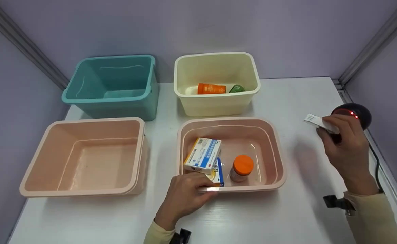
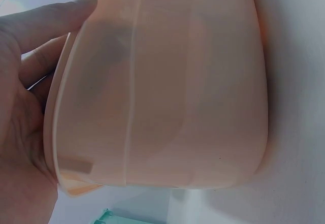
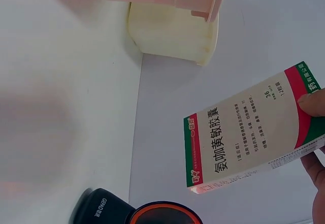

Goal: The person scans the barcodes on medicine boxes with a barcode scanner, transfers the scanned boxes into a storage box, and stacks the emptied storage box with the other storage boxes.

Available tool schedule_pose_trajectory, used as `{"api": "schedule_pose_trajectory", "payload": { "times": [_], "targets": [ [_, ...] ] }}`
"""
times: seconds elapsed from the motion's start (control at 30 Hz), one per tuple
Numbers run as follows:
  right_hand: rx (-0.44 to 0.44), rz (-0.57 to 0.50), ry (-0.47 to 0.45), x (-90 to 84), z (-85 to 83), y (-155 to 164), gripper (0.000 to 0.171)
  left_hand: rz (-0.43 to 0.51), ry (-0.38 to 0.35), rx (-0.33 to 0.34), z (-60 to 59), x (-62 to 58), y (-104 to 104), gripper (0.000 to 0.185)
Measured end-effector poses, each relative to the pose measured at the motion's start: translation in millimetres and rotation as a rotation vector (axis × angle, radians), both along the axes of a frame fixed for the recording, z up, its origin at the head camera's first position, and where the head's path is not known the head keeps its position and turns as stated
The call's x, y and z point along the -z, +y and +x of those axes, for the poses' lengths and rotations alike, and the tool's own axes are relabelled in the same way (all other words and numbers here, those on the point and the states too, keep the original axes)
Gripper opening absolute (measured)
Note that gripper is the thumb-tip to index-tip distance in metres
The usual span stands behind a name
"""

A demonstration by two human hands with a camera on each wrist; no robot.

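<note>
My right hand [image 1: 349, 149] pinches a medicine box [image 3: 244, 127] at one end, white with red and green bands. It holds the box above the table, close to a black barcode scanner [image 1: 362, 117] with red lights. My left hand [image 1: 188, 193] grips the near rim of the right pink bin [image 2: 177, 82], thumb outside and fingers over the inner side. Inside this bin lie a white and blue medicine box [image 1: 203, 154], a second blue and yellow box [image 1: 218, 173] partly under it, and an upright bottle with an orange cap [image 1: 243, 165].
Left of it stands another pink bin [image 1: 140, 152]. A teal bin [image 1: 123, 108] is behind that one. The cream bin [image 1: 215, 105] at the back holds an orange bottle [image 1: 212, 88] and a green item [image 1: 237, 88]. A black cable [image 1: 376, 162] runs along the right edge.
</note>
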State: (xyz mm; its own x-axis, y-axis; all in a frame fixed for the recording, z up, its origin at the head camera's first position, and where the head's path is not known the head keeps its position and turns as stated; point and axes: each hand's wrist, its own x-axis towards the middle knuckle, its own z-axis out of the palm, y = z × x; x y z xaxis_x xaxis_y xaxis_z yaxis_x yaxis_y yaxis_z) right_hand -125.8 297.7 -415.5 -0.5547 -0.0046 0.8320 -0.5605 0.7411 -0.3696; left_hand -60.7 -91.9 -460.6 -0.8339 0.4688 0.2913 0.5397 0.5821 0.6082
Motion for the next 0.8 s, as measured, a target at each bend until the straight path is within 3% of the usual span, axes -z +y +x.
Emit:
{"api": "schedule_pose_trajectory", "payload": {
  "times": [0.3, 0.6, 0.8],
  "targets": [
    [0.007, 0.010, 0.017, -17.9, 6.5, -12, 0.037, 0.004, -0.007, 0.006, -0.5, -0.2, 0, 0.015],
    [-0.076, -0.025, 0.108, -46.4, -7.7, -32, 0.023, 0.000, -0.019, 0.005, 0.4, -1.8, -1, 0.015],
    [-0.106, -0.010, 0.109, -68.1, -10.4, -54, 0.039, -0.007, -0.032, 0.004, 0.2, -1.7, 0, 0.015]
  ]
}}
